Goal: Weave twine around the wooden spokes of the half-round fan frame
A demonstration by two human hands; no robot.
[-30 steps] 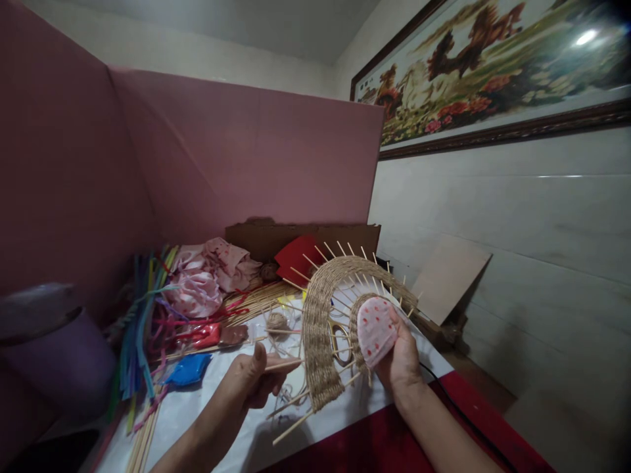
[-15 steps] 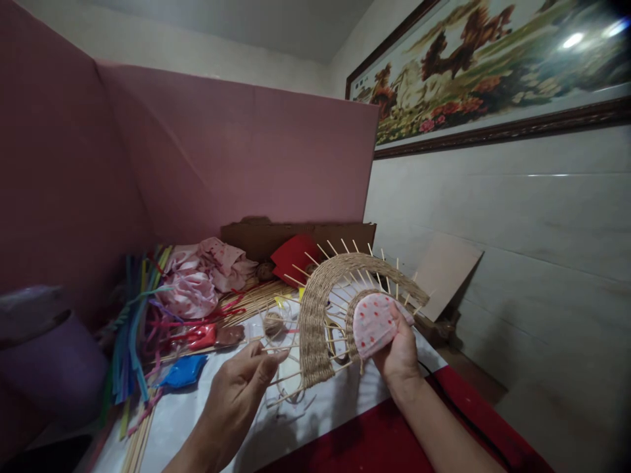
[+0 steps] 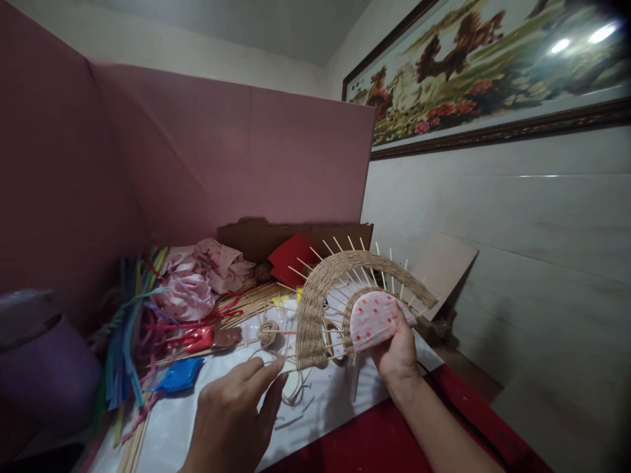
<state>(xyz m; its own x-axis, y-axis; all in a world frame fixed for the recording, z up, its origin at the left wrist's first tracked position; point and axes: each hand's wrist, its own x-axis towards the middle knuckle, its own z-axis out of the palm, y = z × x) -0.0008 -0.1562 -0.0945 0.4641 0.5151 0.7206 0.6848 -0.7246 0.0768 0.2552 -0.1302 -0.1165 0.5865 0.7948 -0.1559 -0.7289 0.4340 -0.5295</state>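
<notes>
Half-round twine-woven fan [image 3: 311, 315], just right of centre.
The right hand [image 3: 398, 355] grips its pink dotted cloth panel [image 3: 371, 320]; the left hand [image 3: 236, 410], lower centre, has fingertips by the fan's lower-left stick ends [image 3: 290, 370], whether pinching one I cannot tell.

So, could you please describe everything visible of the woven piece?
The woven piece is half-round, held tilted over the table: pale sticks fan out through two tan, ropy bands from a pink, red-spotted cloth centre. The right hand grips that centre; the left hand is at the lower left end, its grip unclear.
</notes>
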